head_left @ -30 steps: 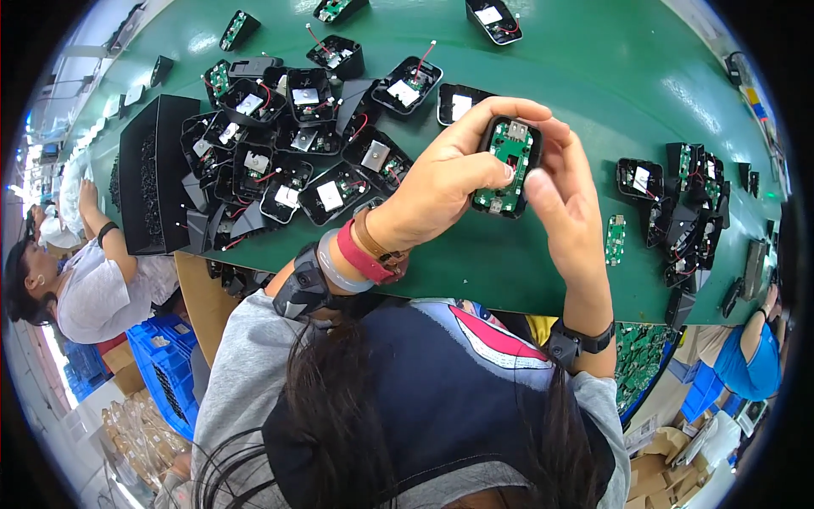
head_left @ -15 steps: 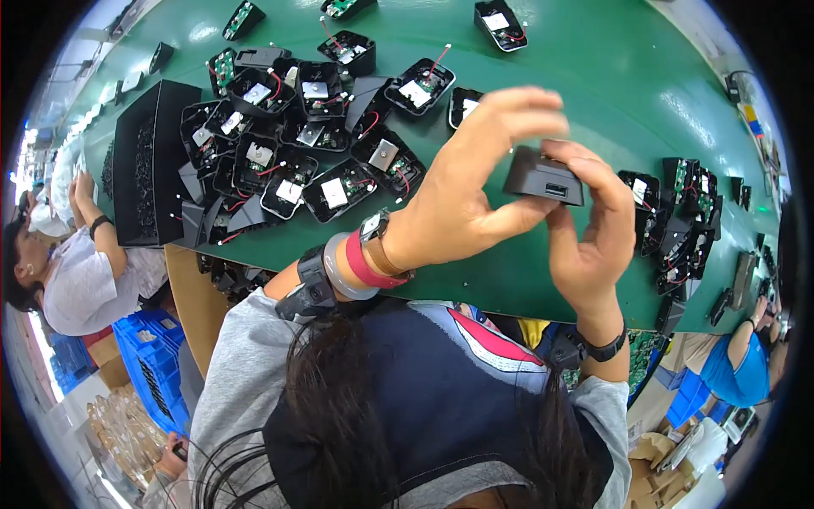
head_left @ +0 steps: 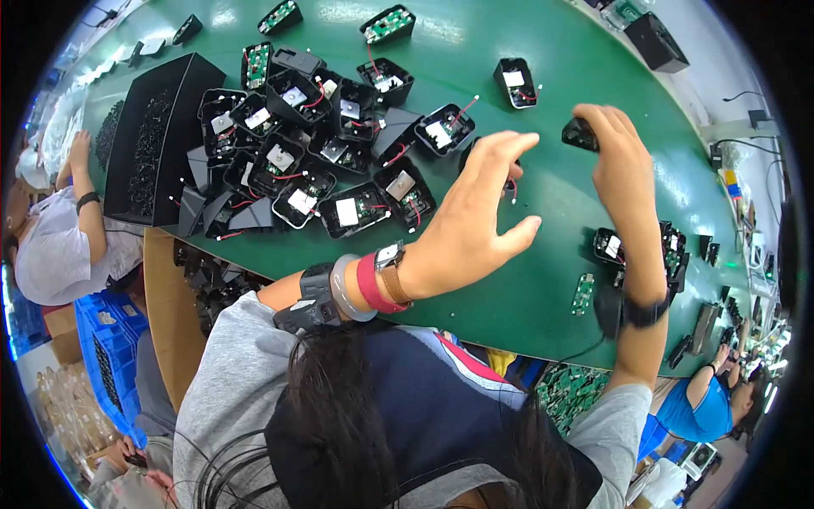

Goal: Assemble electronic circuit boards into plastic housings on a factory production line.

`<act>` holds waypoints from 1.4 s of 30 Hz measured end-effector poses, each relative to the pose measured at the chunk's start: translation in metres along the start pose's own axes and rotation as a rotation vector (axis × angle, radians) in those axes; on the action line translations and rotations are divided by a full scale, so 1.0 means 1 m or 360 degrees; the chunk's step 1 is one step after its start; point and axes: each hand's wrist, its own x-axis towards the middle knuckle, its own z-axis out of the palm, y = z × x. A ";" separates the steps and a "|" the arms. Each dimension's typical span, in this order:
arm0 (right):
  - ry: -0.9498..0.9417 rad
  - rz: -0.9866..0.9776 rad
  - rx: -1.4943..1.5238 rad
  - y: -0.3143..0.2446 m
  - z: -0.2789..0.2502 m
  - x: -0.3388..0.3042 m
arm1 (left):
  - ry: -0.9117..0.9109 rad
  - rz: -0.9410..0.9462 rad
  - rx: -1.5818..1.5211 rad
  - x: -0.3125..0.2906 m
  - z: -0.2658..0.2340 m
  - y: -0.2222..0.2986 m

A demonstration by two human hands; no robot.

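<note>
The right grip (head_left: 623,161) pinches a black plastic housing (head_left: 580,134) at its fingertips, above the green counter (head_left: 526,297), toward the far edge. The left grip (head_left: 462,225) is spread wide, closer to the near edge.

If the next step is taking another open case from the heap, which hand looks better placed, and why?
Probably the left hand: it looks open and empty, near the heap of open cases, while the right hand, farther from them, holds a black case.
</note>
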 end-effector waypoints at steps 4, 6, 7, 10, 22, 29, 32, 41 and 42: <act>-0.0307 -0.0127 -0.0175 0.055 0.047 0.020 | -0.0210 -0.0004 -0.0067 0.000 0.002 -0.002; -0.0315 -0.0141 -0.0253 0.057 0.055 0.027 | -0.0288 0.0018 -0.0044 -0.001 0.002 -0.003; -0.0058 0.0034 -0.0104 0.042 0.059 0.030 | -0.0263 0.0003 -0.0081 -0.001 0.003 -0.002; 0.0118 0.0448 0.0036 0.000 0.073 0.046 | -0.0438 -0.0104 -0.0142 -0.006 0.004 -0.001; -0.0114 -0.0039 0.1364 -0.043 -0.019 -0.051 | -0.0516 -0.1425 -0.1886 0.000 0.002 -0.016; 0.0336 0.0621 0.0905 -0.082 -0.016 -0.130 | -0.0933 -0.1417 -0.1783 0.007 -0.001 -0.005; 0.0570 0.1353 0.0730 -0.074 -0.015 -0.179 | -0.0885 -0.1295 -0.1619 0.008 0.002 -0.004; 0.0338 0.1306 0.0125 -0.075 0.030 -0.199 | -0.0519 -0.1452 -0.1642 0.004 0.002 0.001; 0.0324 0.1432 0.0357 -0.076 0.028 -0.188 | -0.0513 -0.1427 -0.1653 0.005 0.001 0.001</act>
